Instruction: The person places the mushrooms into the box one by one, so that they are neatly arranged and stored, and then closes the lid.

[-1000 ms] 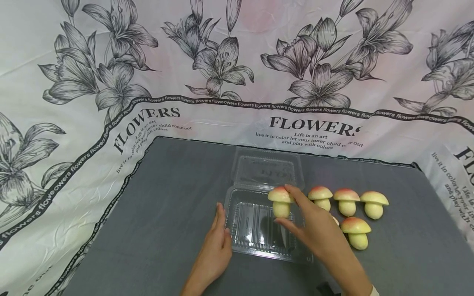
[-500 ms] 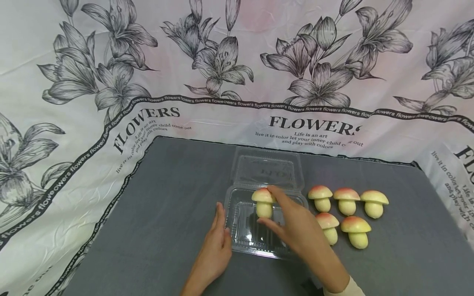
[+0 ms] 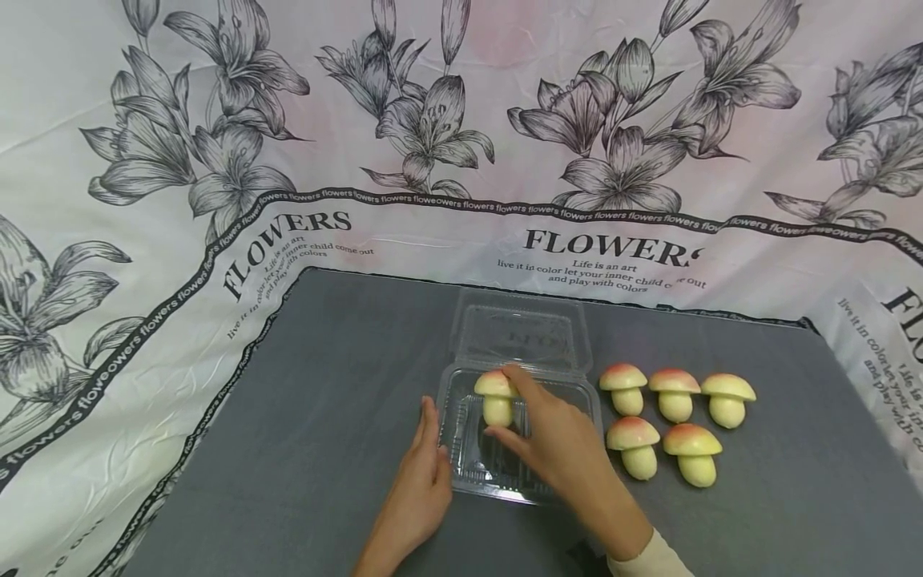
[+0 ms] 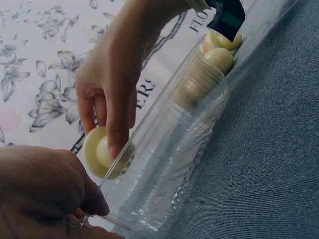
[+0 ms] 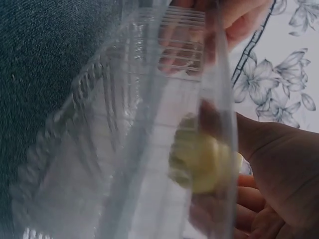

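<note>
A red-and-yellow mushroom (image 3: 496, 403) was pinched firmly in the right hand (image 3: 566, 445), cap caught by the fingers, stem end braced by the thumb, the grip spread no wider than the piece, right over the left part of the clear box (image 3: 505, 496)! At its left side, the box's rim was held between the left hand's (image 3: 418, 483) thumb and fingers.

Head camera looks forward and down; close wrist views share the box (image 4: 159, 159), right apparently through it.
</note>
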`<state>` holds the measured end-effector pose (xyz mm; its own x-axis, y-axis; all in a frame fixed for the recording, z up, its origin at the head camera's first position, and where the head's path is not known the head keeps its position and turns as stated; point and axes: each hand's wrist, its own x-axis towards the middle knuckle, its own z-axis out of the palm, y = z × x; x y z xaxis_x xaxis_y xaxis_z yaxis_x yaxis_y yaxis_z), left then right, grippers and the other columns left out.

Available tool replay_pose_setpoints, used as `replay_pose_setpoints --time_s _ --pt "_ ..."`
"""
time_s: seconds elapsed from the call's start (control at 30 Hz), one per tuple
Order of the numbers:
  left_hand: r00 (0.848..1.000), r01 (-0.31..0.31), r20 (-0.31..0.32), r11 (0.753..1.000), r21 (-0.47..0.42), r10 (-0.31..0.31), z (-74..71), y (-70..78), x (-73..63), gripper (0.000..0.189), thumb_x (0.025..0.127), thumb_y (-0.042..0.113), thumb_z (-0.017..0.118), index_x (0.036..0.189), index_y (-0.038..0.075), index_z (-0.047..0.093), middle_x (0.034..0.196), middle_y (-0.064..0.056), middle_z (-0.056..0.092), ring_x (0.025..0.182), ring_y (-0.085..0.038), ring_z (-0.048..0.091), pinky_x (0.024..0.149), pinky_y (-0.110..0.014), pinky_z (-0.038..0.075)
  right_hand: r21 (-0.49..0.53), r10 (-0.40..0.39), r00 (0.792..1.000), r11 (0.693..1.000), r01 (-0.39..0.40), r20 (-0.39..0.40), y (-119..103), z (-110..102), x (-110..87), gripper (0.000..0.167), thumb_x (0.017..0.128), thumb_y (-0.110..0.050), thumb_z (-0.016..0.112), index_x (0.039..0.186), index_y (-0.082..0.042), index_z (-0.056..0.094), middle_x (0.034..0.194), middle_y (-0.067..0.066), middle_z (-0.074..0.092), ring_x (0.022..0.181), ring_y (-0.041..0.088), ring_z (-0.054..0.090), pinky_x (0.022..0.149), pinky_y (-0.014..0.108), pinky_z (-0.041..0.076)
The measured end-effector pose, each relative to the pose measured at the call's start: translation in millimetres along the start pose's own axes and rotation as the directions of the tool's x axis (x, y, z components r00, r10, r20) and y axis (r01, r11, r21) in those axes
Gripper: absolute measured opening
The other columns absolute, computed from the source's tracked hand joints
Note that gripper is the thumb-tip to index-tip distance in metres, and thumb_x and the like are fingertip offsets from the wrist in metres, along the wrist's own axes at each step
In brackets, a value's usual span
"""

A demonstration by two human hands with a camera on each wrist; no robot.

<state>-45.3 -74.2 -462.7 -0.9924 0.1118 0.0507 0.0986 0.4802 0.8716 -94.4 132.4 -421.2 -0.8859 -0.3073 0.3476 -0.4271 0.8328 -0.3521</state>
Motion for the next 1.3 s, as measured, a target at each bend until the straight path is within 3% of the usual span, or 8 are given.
replay_pose_setpoints --time_s 0.17,0.4,0.6,0.8,0.93,1.13,1.3 --pt "1.000 -0.004 0.002 1.000 0.000 0.004 -0.1 0.0 -0.1 0.070 0.108 -0.002 0.045 0.167 -0.003 0.007 0.174 -0.023 0.011 0.160 -0.034 0.017 0.125 -0.057 0.020 -0.016 -0.025 1.000 1.000 0.025 0.010 -3.8 7.2 2.2 0.088 0.076 -0.042 0.096 0.148 -0.014 0.055 0.114 0.010 0.079 0.054 0.014 0.059 0.046 0.032 0.046" --pt "1.000 0.016 0.018 1.000 -0.015 -0.015 -0.7 0.0 -0.5 0.071 0.109 0.000 0.044 0.168 0.000 0.006 0.175 -0.021 0.011 0.160 -0.034 0.017 0.125 -0.058 0.020 -0.035 -0.034 0.999 0.999 0.035 0.041 -8.7 18.7 5.2 0.082 0.075 -0.041 0.096 0.141 -0.015 0.054 0.095 0.007 0.076 0.055 0.016 0.059 0.046 0.035 0.046" --pt "0.999 0.027 0.021 0.999 -0.019 -0.026 -0.8 -0.2 -0.7 0.070 0.109 0.000 0.044 0.168 -0.001 0.007 0.175 -0.021 0.010 0.160 -0.033 0.016 0.126 -0.058 0.020 -0.063 -0.068 0.997 0.996 0.070 0.026 -10.9 27.9 5.5 0.084 0.074 -0.038 0.097 0.142 -0.014 0.054 0.120 0.009 0.076 0.063 0.023 0.070 0.047 0.035 0.050" --pt "1.000 0.015 0.017 1.000 -0.019 -0.015 -0.7 -0.5 0.2 0.070 0.108 -0.001 0.045 0.168 -0.002 0.007 0.175 -0.020 0.010 0.160 -0.031 0.015 0.126 -0.056 0.018 -0.099 -0.066 0.998 0.993 0.067 0.013 -14.3 34.6 5.6 0.087 0.076 -0.037 0.096 0.148 -0.014 0.054 0.138 0.011 0.070 0.085 0.032 0.077 0.056 0.046 0.059" --pt "1.000 0.015 0.022 1.000 -0.026 -0.014 -0.8 0.0 0.1 0.070 0.108 -0.002 0.044 0.168 -0.002 0.007 0.175 -0.020 0.009 0.160 -0.031 0.014 0.126 -0.056 0.018 -0.135 -0.064 0.998 0.989 0.066 0.019 -16.6 38.2 5.7 0.086 0.079 -0.038 0.094 0.150 -0.011 0.054 0.145 0.014 0.066 0.099 0.036 0.077 0.061 0.047 0.061" --pt "1.000 0.011 0.024 1.000 -0.026 -0.010 -1.2 0.9 0.0 0.070 0.108 -0.002 0.044 0.168 -0.002 0.007 0.175 -0.020 0.009 0.161 -0.031 0.014 0.126 -0.057 0.018 -0.222 -0.096 0.995 0.971 0.094 0.003 -21.1 41.8 5.4 0.087 0.078 -0.041 0.094 0.149 -0.008 0.056 0.147 0.013 0.064 0.104 0.035 0.076 0.060 0.045 0.062" --pt "1.000 0.006 0.021 1.000 -0.020 -0.005 -0.7 0.7 0.3 0.069 0.108 -0.003 0.044 0.167 -0.004 0.008 0.175 -0.021 0.010 0.161 -0.032 0.014 0.126 -0.056 0.018 -0.264 -0.130 0.991 0.957 0.124 -0.007 -22.9 46.4 4.1 0.087 0.078 -0.042 0.094 0.148 -0.005 0.058 0.148 0.014 0.063 0.109 0.034 0.075 0.071 0.045 0.064"
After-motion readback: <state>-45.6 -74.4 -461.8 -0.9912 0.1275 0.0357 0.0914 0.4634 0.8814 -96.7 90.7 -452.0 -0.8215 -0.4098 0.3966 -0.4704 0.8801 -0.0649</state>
